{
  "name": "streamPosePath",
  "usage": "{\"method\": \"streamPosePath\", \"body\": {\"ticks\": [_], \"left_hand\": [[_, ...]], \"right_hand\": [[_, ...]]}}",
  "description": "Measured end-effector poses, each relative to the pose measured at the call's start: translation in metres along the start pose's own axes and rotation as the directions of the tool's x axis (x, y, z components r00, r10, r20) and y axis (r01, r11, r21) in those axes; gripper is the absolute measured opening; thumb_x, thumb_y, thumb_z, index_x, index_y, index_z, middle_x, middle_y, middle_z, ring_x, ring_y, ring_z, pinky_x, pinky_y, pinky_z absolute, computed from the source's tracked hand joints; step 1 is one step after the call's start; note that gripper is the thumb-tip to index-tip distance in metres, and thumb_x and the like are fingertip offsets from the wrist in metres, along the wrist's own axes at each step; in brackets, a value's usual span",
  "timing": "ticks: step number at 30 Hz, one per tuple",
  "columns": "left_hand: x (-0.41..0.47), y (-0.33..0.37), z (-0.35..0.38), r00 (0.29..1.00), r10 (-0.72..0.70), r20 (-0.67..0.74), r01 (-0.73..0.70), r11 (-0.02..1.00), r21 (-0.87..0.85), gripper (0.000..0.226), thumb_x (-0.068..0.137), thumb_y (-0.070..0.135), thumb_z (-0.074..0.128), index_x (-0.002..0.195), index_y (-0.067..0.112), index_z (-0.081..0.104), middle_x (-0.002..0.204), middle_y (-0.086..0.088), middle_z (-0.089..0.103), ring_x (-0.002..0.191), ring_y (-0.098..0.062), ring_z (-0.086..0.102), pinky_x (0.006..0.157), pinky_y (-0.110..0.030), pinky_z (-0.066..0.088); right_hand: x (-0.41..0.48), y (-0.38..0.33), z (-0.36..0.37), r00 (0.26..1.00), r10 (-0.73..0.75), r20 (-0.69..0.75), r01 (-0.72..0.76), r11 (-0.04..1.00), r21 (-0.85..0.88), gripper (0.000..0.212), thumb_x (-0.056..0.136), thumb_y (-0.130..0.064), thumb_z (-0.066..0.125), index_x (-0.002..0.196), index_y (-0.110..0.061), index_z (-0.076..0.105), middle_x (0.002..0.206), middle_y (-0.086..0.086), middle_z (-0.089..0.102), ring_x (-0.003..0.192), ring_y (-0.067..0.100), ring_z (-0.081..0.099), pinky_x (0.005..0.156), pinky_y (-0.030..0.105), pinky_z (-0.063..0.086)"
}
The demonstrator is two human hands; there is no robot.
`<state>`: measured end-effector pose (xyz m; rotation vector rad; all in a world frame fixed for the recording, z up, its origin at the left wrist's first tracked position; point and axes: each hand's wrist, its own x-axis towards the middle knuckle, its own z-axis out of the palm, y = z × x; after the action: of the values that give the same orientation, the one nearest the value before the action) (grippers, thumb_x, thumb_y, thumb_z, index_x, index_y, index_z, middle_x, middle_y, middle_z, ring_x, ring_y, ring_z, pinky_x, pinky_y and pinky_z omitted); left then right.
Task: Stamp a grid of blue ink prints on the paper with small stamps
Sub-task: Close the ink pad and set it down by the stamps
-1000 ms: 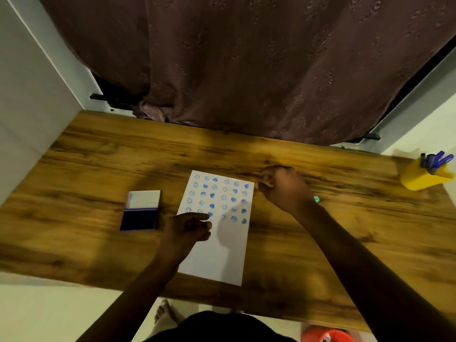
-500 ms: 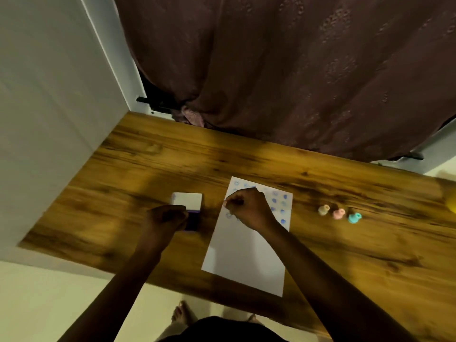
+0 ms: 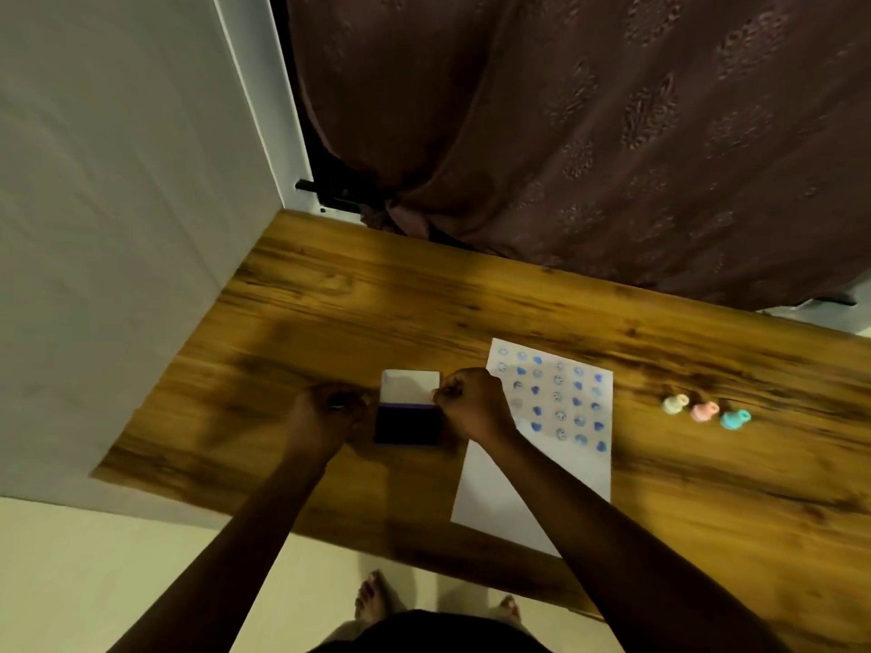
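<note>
**Both hands at the ink pad**

While the open ink pad [image 3: 409, 424] sits on the wooden counter [image 3: 330, 304] just left of the paper [image 3: 542, 445], the right hand [image 3: 471, 405] hovers at its right edge with its grip curled tight; what it pinches is hidden. The left hand [image 3: 325, 410] is closed beside the pad's left side, contents unclear. Blue prints [image 3: 558, 398] fill the sheet's upper part. Three small stamps [image 3: 704, 411], cream, pink and teal, stand well right of the paper.

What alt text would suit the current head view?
Both hands meet at an open ink pad on a wooden table: left hand beside it, right hand closed at its edge. A paper bearing blue prints and three small stamps lie further right.
</note>
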<state>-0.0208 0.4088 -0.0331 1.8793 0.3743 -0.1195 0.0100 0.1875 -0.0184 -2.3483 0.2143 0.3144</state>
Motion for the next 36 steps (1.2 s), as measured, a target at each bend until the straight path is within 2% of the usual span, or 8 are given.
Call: {"method": "streamPosePath", "body": {"ticks": [3, 6, 9, 13, 21, 27, 31, 36], "left_hand": [[0.011, -0.005, 0.001, 0.996, 0.048, 0.069, -0.054, 0.995, 0.087, 0.036, 0.085, -0.004, 0.071, 0.076, 0.031, 0.076, 0.065, 0.009, 0.077, 0.062, -0.017, 0.077, 0.054, -0.036, 0.063], [0.02, -0.007, 0.005, 0.987, 0.118, 0.112, -0.138, 0.971, 0.196, 0.015, 0.079, 0.014, 0.073, 0.087, 0.022, 0.082, 0.08, -0.001, 0.08, 0.072, -0.02, 0.077, 0.063, -0.041, 0.064], [0.027, -0.009, 0.01, 0.986, 0.108, 0.129, -0.139, 0.953, 0.27, 0.017, 0.082, 0.01, 0.075, 0.096, 0.014, 0.083, 0.083, 0.0, 0.077, 0.075, -0.018, 0.074, 0.066, -0.032, 0.057], [0.032, -0.013, 0.012, 0.99, 0.063, 0.122, -0.099, 0.945, 0.311, 0.019, 0.082, 0.011, 0.075, 0.097, 0.017, 0.083, 0.088, -0.006, 0.081, 0.074, -0.016, 0.074, 0.063, -0.031, 0.059], [0.036, -0.015, 0.014, 0.993, -0.012, 0.117, -0.02, 0.964, 0.265, 0.021, 0.078, 0.011, 0.079, 0.098, 0.02, 0.082, 0.095, -0.004, 0.081, 0.086, -0.021, 0.077, 0.076, -0.047, 0.064], [0.033, -0.013, 0.017, 0.993, 0.017, 0.121, -0.056, 0.944, 0.325, 0.022, 0.08, 0.012, 0.075, 0.1, 0.019, 0.082, 0.094, -0.005, 0.081, 0.086, -0.022, 0.076, 0.067, -0.032, 0.057], [0.032, -0.012, 0.017, 0.99, 0.013, 0.14, -0.055, 0.951, 0.303, 0.02, 0.08, 0.011, 0.074, 0.096, 0.017, 0.083, 0.09, -0.007, 0.082, 0.081, -0.024, 0.077, 0.072, -0.048, 0.064], [0.028, -0.011, 0.017, 0.994, 0.042, 0.102, -0.071, 0.95, 0.303, 0.025, 0.077, 0.01, 0.072, 0.098, 0.02, 0.083, 0.089, -0.003, 0.082, 0.076, -0.019, 0.077, 0.068, -0.046, 0.065]], "right_hand": [[0.0, -0.005, 0.009, 0.999, 0.024, -0.035, -0.024, 1.0, -0.014, 0.02, 0.089, -0.026, 0.073, 0.101, -0.01, 0.075, 0.105, 0.009, 0.076, 0.098, 0.024, 0.07, 0.077, 0.023, 0.046], [0.0, -0.006, 0.017, 0.997, 0.042, -0.067, -0.044, 0.998, -0.033, 0.015, 0.09, -0.024, 0.073, 0.099, -0.013, 0.074, 0.103, 0.007, 0.075, 0.098, 0.024, 0.07, 0.077, 0.023, 0.047], [0.0, -0.007, 0.021, 0.993, 0.062, -0.103, -0.067, 0.997, -0.038, 0.012, 0.09, -0.021, 0.072, 0.1, -0.014, 0.073, 0.105, 0.006, 0.075, 0.1, 0.024, 0.07, 0.078, 0.024, 0.047], [-0.002, -0.008, 0.023, 0.992, 0.07, -0.105, -0.073, 0.997, -0.033, 0.012, 0.089, -0.018, 0.072, 0.1, -0.014, 0.072, 0.107, 0.006, 0.074, 0.102, 0.024, 0.069, 0.078, 0.023, 0.045], [-0.004, -0.003, 0.025, 0.996, 0.039, -0.084, -0.042, 0.999, -0.028, 0.019, 0.091, -0.02, 0.071, 0.109, -0.013, 0.069, 0.116, 0.008, 0.072, 0.11, 0.027, 0.067, 0.085, 0.026, 0.047], [-0.005, 0.002, 0.025, 0.998, 0.02, -0.062, -0.021, 1.0, -0.015, 0.021, 0.093, -0.013, 0.067, 0.114, -0.012, 0.068, 0.125, 0.01, 0.07, 0.118, 0.029, 0.065, 0.091, 0.028, 0.048], [-0.005, 0.003, 0.024, 0.999, 0.026, -0.045, -0.026, 1.0, -0.009, 0.025, 0.094, -0.014, 0.067, 0.118, -0.012, 0.067, 0.128, 0.01, 0.069, 0.12, 0.03, 0.064, 0.087, 0.024, 0.044], [-0.003, 0.009, 0.023, 0.998, 0.062, -0.012, -0.062, 0.997, 0.056, 0.024, 0.092, -0.016, 0.069, 0.116, -0.014, 0.066, 0.123, 0.006, 0.07, 0.116, 0.025, 0.065, 0.085, 0.024, 0.044]]}}
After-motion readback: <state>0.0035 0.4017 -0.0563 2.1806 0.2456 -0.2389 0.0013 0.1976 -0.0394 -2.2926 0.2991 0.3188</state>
